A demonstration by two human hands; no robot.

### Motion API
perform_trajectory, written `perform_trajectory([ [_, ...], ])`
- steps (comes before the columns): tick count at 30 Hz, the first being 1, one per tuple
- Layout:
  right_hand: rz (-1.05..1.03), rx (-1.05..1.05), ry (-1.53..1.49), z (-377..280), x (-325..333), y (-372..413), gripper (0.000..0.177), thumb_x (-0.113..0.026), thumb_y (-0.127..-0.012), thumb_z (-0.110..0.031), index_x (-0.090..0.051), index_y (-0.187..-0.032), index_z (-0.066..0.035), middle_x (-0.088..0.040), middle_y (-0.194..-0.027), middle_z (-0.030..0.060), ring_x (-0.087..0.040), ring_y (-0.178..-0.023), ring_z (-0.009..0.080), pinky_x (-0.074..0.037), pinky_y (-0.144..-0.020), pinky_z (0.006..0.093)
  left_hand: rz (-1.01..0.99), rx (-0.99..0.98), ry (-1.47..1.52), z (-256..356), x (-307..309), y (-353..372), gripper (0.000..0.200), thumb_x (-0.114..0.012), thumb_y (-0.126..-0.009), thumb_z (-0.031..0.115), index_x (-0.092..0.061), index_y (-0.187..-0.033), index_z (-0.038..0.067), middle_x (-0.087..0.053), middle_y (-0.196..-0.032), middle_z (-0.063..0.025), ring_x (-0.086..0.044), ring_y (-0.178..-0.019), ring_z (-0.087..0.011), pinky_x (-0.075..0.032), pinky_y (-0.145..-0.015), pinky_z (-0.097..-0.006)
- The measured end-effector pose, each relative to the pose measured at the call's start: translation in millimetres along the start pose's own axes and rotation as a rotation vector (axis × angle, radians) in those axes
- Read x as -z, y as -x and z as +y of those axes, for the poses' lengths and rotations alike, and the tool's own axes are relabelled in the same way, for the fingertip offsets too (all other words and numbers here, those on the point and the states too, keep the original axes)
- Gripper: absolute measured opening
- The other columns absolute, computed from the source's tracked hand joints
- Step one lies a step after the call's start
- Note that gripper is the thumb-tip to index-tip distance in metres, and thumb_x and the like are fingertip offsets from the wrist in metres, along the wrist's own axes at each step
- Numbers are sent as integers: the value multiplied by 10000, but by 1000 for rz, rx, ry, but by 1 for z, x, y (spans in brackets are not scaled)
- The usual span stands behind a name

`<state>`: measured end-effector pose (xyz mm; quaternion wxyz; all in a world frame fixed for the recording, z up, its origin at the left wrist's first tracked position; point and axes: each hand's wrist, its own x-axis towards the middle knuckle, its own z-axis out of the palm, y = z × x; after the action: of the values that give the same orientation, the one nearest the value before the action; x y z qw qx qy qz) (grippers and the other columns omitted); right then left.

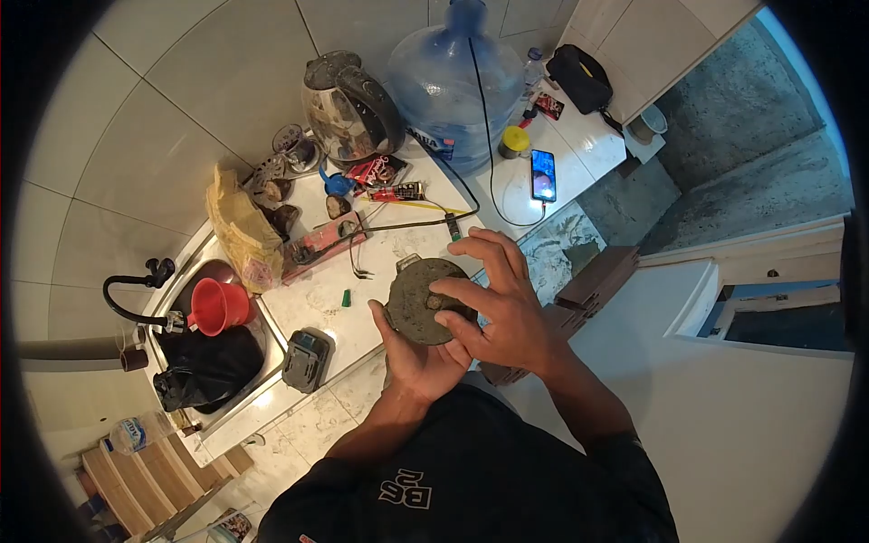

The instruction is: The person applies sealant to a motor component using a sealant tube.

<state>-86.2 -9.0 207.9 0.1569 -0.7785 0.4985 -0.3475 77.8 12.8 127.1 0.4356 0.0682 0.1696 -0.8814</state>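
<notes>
A round, flat grey-green disc point(415, 306) with a rough, dirt-like surface is held up in front of my chest. My left hand point(421, 362) supports it from below, with the thumb up along its left edge and the other fingers partly hidden underneath. The index finger and thumb of my right hand point(502, 308) close around a small round lump point(435, 302) on the disc's face. The other right fingers stay raised and bent. A small metal loop shows behind the disc's top edge.
On the white counter are a dark battery pack point(306, 360), a small green piece point(347, 298), a red box point(324, 242), a kettle point(348, 109), a water jug point(457, 90) and a phone point(543, 176) on a cable. The sink at left holds a red dipper point(217, 306) and black bag point(213, 366).
</notes>
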Motion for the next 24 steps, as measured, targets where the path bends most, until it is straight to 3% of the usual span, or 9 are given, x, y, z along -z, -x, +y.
perform_trajectory([
  [9,-24,-17,83,4,-7,8,330,-832,-742,-248,-762,-1051,-155,-582,-1341,86,-427,-1411,360,-173,-1233,621,54,-34,-92,-10,1,1,790,-475,-895,844,-534,-1460,294,-574,-1445,26,-535,-1343,-207,-427,-1158,-465],
  [15,-84,-2,86,9,-9,11,338,-828,-744,-293,-746,-1041,-155,-567,-1336,77,-397,-1436,334,-117,-1249,666,38,30,10,-17,9,7,779,-503,-881,843,-548,-1451,315,-575,-1449,50,-530,-1354,-204,-417,-1168,-460],
  [24,-116,10,108,10,-10,13,345,-827,-701,-296,-747,-1007,-159,-583,-1331,61,-419,-1431,332,-91,-1258,662,63,60,56,-19,26,10,797,-526,-846,866,-557,-1442,337,-578,-1450,70,-529,-1357,-200,-447,-1129,-462],
])
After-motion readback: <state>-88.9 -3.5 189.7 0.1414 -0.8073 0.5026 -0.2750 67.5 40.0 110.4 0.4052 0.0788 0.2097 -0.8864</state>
